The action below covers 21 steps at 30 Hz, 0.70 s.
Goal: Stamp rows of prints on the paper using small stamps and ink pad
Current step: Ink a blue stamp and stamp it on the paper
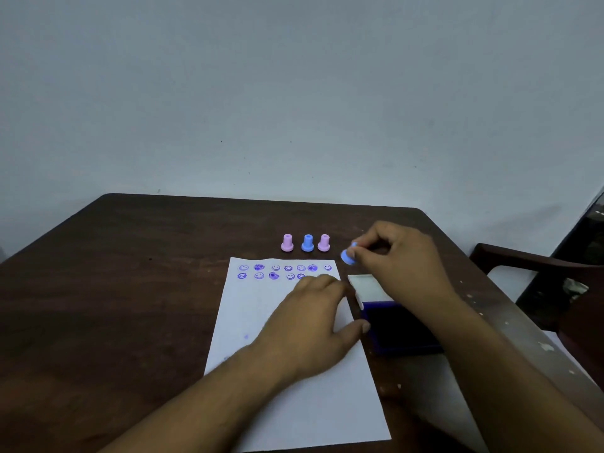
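Note:
A white paper (261, 322) lies on the dark table with two rows of purple smiley prints (284, 271) near its far edge. My left hand (313, 322) rests flat on the paper, fingers spread, covering the right end of the second row. My right hand (395, 256) pinches a small blue stamp (349, 255), tilted, just off the paper's far right corner and above the table. An open ink pad (398, 328) with a dark blue pad and white lid (367, 287) sits right of the paper. A pink stamp (287, 242), a blue stamp (307, 242) and another pink stamp (324, 242) stand upright beyond the paper.
The brown wooden table (130, 305) ends at a pale wall behind. A dark chair (539, 266) with a light seat stands at the right. The table's right edge shows paint specks.

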{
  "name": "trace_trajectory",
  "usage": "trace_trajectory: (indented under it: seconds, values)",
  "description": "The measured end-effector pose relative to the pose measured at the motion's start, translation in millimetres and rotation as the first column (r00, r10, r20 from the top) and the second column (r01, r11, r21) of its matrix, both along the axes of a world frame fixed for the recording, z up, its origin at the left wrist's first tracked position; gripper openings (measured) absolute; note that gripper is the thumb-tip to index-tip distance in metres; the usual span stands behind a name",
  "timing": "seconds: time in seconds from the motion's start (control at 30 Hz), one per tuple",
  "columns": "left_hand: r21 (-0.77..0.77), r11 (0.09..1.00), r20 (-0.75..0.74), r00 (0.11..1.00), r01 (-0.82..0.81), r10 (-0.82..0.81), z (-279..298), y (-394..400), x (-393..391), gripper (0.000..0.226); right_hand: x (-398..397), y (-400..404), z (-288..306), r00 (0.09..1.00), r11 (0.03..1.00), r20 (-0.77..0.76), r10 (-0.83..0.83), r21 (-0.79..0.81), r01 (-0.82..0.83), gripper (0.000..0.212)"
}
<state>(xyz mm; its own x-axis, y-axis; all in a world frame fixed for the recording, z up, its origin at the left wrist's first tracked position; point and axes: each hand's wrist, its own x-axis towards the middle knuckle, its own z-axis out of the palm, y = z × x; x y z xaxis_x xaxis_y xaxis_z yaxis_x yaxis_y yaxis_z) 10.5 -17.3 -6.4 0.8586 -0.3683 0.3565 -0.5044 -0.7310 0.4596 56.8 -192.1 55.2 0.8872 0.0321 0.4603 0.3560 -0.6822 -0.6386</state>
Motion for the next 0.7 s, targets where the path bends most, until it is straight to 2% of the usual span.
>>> trace_trajectory:
  seconds: [0.07,0.2,0.47,0.7]
  values:
    - [0.127,0.992,-0.024,1.000,0.011,-0.008,6.8,15.8,4.0,0.054,15.4,13.2,-2.1,1.000,1.000,-0.004,0.006,0.011,-0.006,0.014]
    - [0.408,0.904,-0.101,0.990,0.127,-0.094,5.9,39.7,5.0,0.085,41.2,30.0,-17.1,0.997,0.998,-0.059,0.041,-0.038,-0.043,0.017]
    - [0.363,0.926,-0.056,0.994,0.103,-0.089,-6.3,41.5,-1.0,0.087,55.6,34.3,-48.4,0.991,0.977,-0.129,0.046,-0.200,-0.071,0.017]
    - [0.377,0.921,-0.057,0.995,0.098,-0.083,-8.7,42.3,-2.2,0.088,55.4,37.4,-48.4,0.992,0.964,-0.112,0.058,-0.251,-0.085,0.014]
